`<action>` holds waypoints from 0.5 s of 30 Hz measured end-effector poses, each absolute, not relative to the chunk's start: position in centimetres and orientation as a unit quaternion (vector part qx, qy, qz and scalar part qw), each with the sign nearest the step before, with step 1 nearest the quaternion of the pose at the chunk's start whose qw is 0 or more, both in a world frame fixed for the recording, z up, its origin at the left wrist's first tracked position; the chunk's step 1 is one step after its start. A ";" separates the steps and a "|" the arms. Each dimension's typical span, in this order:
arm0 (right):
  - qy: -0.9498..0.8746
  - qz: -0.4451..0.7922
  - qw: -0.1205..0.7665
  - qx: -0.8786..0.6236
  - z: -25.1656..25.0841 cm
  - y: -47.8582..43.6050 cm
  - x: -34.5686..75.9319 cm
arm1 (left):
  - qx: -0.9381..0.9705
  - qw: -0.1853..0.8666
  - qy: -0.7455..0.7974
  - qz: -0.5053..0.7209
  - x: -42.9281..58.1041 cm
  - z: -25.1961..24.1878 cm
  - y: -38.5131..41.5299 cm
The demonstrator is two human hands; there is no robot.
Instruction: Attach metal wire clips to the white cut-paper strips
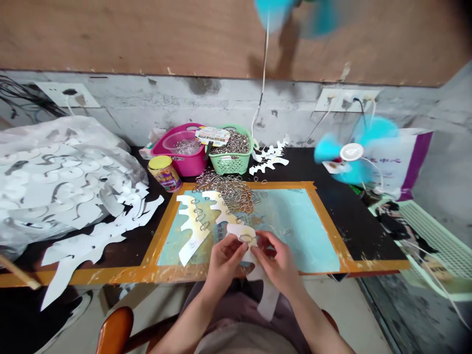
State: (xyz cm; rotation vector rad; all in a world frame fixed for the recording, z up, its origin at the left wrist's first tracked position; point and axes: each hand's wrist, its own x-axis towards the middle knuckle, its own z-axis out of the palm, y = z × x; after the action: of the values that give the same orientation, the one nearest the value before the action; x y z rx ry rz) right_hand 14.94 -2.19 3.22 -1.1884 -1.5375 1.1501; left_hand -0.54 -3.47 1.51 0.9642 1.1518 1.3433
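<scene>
Over the front edge of the mat, my left hand [225, 258] and my right hand [276, 258] pinch a white notched cut-out strip [267, 297] between thumbs and fingers. A metal ring [245, 238] lies against the strip's upper part, between my fingertips; whether it passes through the strip I cannot tell. The strip's lower end hangs toward my lap. To the left, two similar strips, a nearer one [193, 246] and a farther one [217, 206], lie on the blue mat [295, 211] with several rings along them. Behind them spreads a pile of loose metal rings [236, 189].
At the back stand a pink basket [190, 164], a green basket [230, 164] of rings and a yellow-lidded jar [164, 174]. A clear bag [55, 182] of white cut-outs fills the left. A spinning blue fan [350, 152] and a green rack [431, 236] are at right.
</scene>
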 end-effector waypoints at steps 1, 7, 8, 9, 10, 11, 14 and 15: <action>-0.635 0.387 0.453 -0.492 3.3 -2.3 14.8 | 0.422 0.513 0.491 0.563 -0.5 1.5 -3.3; -0.709 0.238 0.467 -0.471 3.6 -2.3 13.4 | 0.523 0.375 0.546 0.536 0.3 1.9 -3.8; -0.707 0.233 0.466 -0.479 3.6 -2.2 13.3 | 0.538 0.378 0.535 0.531 0.3 2.1 -3.9; -0.703 0.231 0.464 -0.487 3.7 -2.1 13.3 | 0.547 0.395 0.514 0.530 0.3 2.2 -4.1; -0.700 0.236 0.459 -0.494 3.7 -2.0 13.3 | 0.546 0.422 0.488 0.536 0.2 2.4 -4.2; -0.699 0.247 0.453 -0.496 3.6 -2.0 13.4 | 0.533 0.449 0.466 0.545 0.1 2.5 -4.2; -0.702 0.287 0.438 -0.483 3.3 -2.1 13.6 | 0.469 0.484 0.476 0.565 0.0 2.5 -3.7; -0.703 0.291 0.436 -0.481 3.0 -2.1 13.6 | 0.455 0.482 0.496 0.561 0.0 2.4 -3.5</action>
State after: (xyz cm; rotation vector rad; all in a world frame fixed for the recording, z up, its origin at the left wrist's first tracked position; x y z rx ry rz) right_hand 13.63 -2.12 3.02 -1.1959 -1.7483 0.7239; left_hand 0.00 -3.48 2.43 1.1092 1.2081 1.3680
